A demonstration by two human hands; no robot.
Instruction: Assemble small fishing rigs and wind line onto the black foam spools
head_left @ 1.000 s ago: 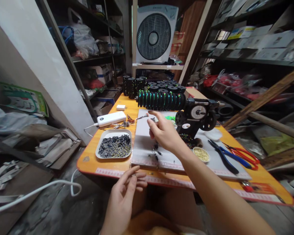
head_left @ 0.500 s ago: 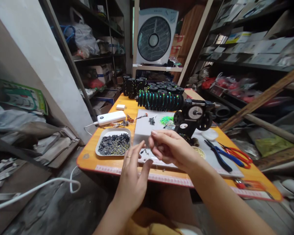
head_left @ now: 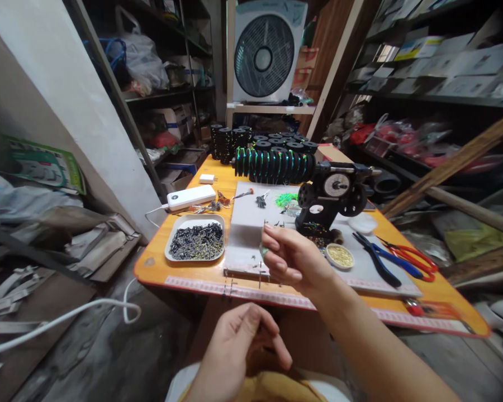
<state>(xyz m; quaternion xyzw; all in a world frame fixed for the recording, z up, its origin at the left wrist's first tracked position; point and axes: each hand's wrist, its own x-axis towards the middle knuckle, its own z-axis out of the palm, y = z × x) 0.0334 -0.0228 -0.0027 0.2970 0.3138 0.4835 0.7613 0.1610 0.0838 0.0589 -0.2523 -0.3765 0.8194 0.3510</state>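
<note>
Above the front part of the grey board point(head_left: 243, 223), my right hand point(head_left: 291, 257) is closed, thumb and forefinger pinched together. A small pale green bit shows at its fingers, too small to name. Lower down, over my lap, my left hand point(head_left: 241, 340) has its fingers curled and its thumb against the forefinger; whatever it may hold is hidden. Small dark pieces point(head_left: 260, 276) lie and hang near the board's front edge. Left of the right hand stands a white tray point(head_left: 167, 255) of small dark and yellowish metal parts. A round dish point(head_left: 339, 257) of tiny gold pieces is beside my right wrist.
A black machine point(head_left: 331, 195) carries a row of black spools point(head_left: 272, 166) with shiny green strands. Blue-handled pliers point(head_left: 385, 259) and red-handled pliers point(head_left: 419, 259) lie at right. A white power bank point(head_left: 191, 197) sits behind the tray. More black spools point(head_left: 224, 145) stand at the back.
My left hand has moved down and toward me, away from the right hand, and its fingers have curled. My right hand stays raised over the board, still pinched.
</note>
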